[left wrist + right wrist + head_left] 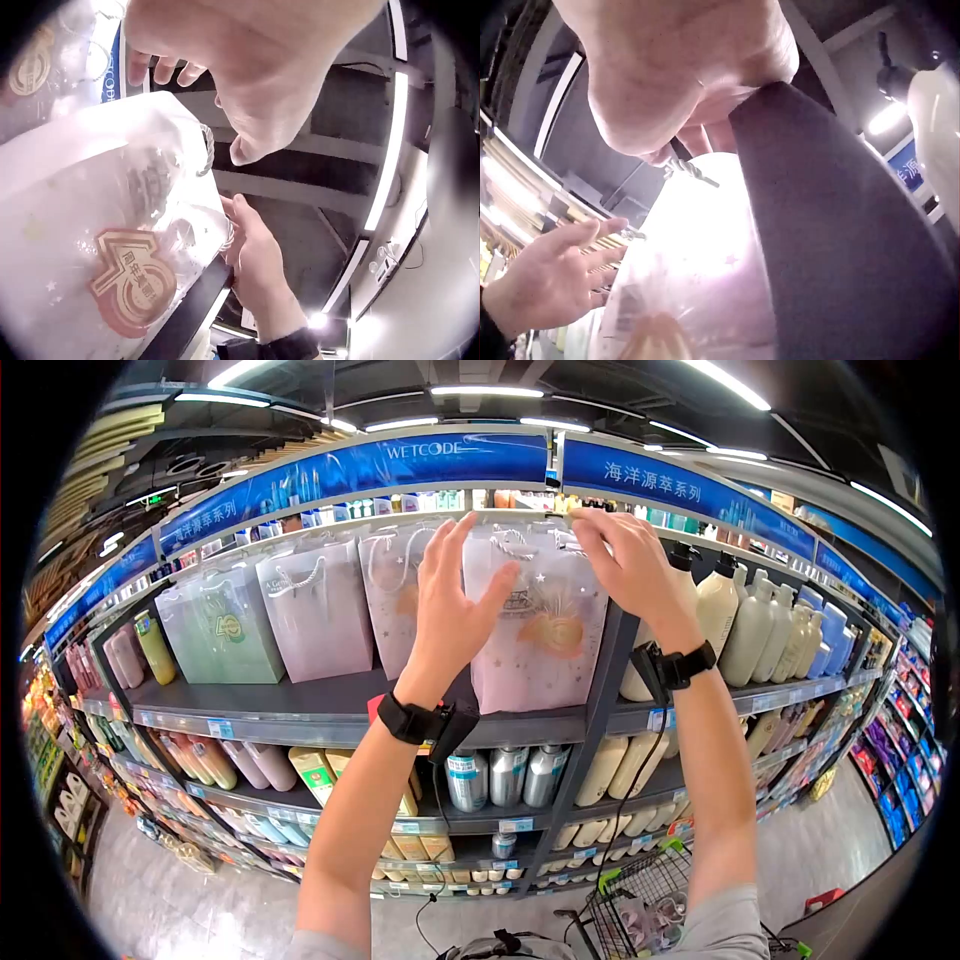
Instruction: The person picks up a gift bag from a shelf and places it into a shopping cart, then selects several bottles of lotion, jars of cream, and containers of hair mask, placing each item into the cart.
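Note:
A pale pink translucent gift bag (535,620) with stars, a gold emblem and white rope handles stands upright on the upper shelf. My left hand (455,595) is raised at its left side, fingers straight and spread, holding nothing. At the bag's top right corner is my right hand (630,565), close to the rope handle (226,236); its fingertips reach behind the bag's upper edge in the right wrist view. A second pink bag (385,595) stands just left, partly behind my left hand. Farther left are another pink bag (315,615) and a green one (220,625).
A dark upright divider (608,670) borders the bag on the right. Past it stand several pump bottles (717,605). Silver bottles (508,775) line the shelf below. A blue sign strip (440,455) runs above. A wire shopping cart (630,910) is near my body.

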